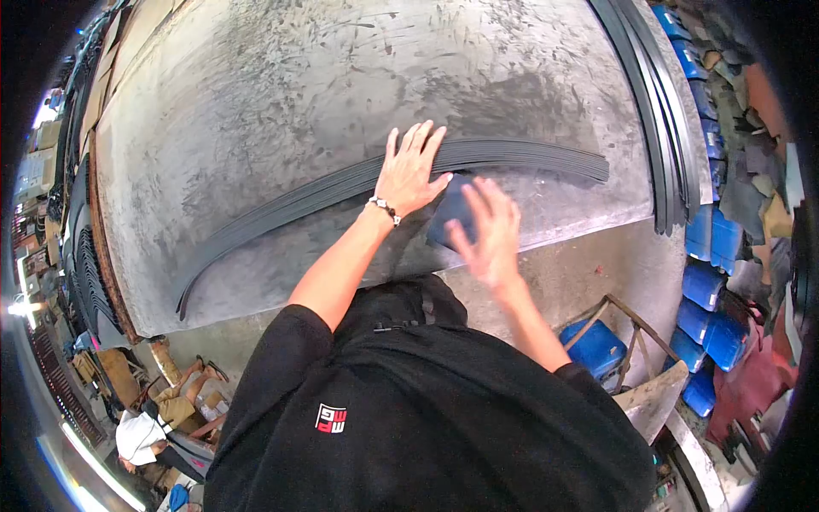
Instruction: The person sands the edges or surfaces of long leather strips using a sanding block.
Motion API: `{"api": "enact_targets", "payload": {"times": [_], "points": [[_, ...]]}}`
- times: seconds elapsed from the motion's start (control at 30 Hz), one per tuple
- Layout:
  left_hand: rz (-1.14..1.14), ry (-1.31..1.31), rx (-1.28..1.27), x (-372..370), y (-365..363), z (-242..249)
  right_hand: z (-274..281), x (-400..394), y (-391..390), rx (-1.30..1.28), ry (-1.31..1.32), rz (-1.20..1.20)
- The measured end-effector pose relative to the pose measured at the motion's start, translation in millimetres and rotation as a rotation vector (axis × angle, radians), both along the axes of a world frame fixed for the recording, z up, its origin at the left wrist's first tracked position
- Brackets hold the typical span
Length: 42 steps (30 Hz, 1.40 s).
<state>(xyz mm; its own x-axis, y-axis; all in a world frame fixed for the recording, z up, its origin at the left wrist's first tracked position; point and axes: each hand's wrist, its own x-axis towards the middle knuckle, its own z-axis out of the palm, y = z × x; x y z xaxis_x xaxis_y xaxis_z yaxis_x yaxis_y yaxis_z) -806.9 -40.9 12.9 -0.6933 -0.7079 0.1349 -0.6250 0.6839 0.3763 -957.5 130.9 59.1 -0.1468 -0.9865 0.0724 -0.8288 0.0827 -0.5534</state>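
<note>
A long curved bundle of thin dark grey strips (512,154) lies across the worktable (281,77). My left hand (412,171) rests on the middle of the bundle with its fingers stretched out, a beaded bracelet at the wrist. Just below the strips, near the table's front edge, is a flat dark blue piece (450,213), soft or pad-like in look. Over its right side hovers my right hand (490,226), blurred by motion, thumb and fingers overlapping the piece in this view. Whether it grips the piece I cannot tell.
More long dark strips (653,111) hang over the table's right edge. Blue plastic containers (704,286) are stacked on the right beside scrap sheets. A metal-framed stand (636,341) is at lower right. At lower left a person (141,435) in a white top is bent over.
</note>
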Motion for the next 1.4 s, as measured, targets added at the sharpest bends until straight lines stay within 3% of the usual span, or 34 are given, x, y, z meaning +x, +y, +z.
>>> {"api": "enact_targets", "payload": {"times": [0.1, 0.23, 0.3, 0.43, 0.5, 0.57, 0.77, 0.9, 0.97, 1.07, 1.17, 1.3, 1.4], "points": [[-0.027, 0.033, 0.034, -16, -2, -6, -31, 44, 17, 0.084, 0.143, -0.073], [-0.016, 0.134, 0.076, -14, -2, -4, -35, 47, 13, 0.149, 0.166, -0.145], [-0.014, 0.123, 0.080, -17, -3, 1, -44, 45, 9, 0.056, 0.201, -0.198], [-0.035, -0.011, 0.075, -17, -3, 10, -30, 4, 26, 0.113, 0.141, -0.068], [-0.025, -0.048, 0.013, -14, 7, 27, -19, -19, 41, -0.006, 0.102, -0.132], [-0.025, 0.089, -0.043, -8, 23, 37, -29, -38, 61, 0.123, 0.085, -0.264], [-0.056, 0.122, 0.576, 23, 78, 45, -41, -42, 70, 0.167, 0.121, -0.273], [-0.071, 0.219, 0.137, 42, 56, 41, -29, -26, 56, 0.198, 0.169, -0.375], [-0.028, 0.184, 0.077, 47, 27, 45, -40, -19, 45, 0.214, 0.283, -0.457], [0.060, -0.022, 0.018, 54, -10, 42, -40, -32, 51, 0.149, 0.153, -0.433], [0.088, -0.174, -0.017, 70, -15, 17, -3, -51, 60, 0.076, -0.247, -0.463], [0.079, -0.211, -0.130, 75, 1, -7, 37, -74, 45, -0.006, 0.201, -0.524], [0.072, -0.206, -0.153, 73, 1, -5, 21, -103, 11, 0.041, 0.423, -0.574]]}}
